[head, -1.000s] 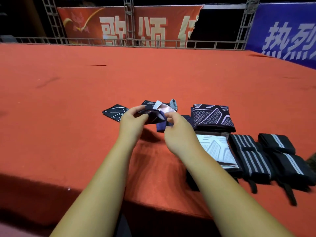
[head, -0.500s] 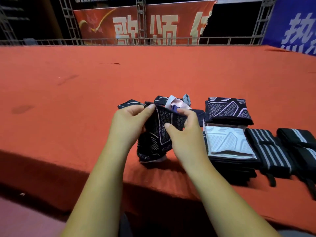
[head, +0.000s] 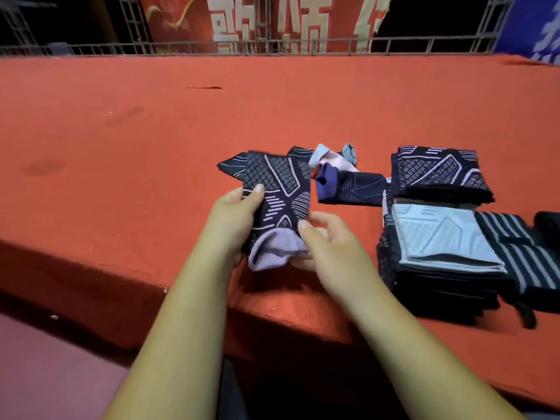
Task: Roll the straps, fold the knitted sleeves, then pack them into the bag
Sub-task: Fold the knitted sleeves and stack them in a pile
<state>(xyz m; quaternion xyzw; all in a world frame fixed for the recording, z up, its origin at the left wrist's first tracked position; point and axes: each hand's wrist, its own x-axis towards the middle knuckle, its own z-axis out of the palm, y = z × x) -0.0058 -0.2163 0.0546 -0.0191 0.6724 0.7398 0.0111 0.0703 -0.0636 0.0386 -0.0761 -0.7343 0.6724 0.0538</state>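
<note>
Head view: the knitted sleeve [head: 277,192] sits between both hands over the table's [head: 121,140] near edge, its long axis pointing away and its lilac cuff nearest. The left hand [head: 234,224] grips its left edge, and the right hand [head: 330,247] pinches the cuff corner.

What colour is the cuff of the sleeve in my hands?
Pale lilac cuff on a dark sleeve with light line patterns, seen in the head view.
</note>
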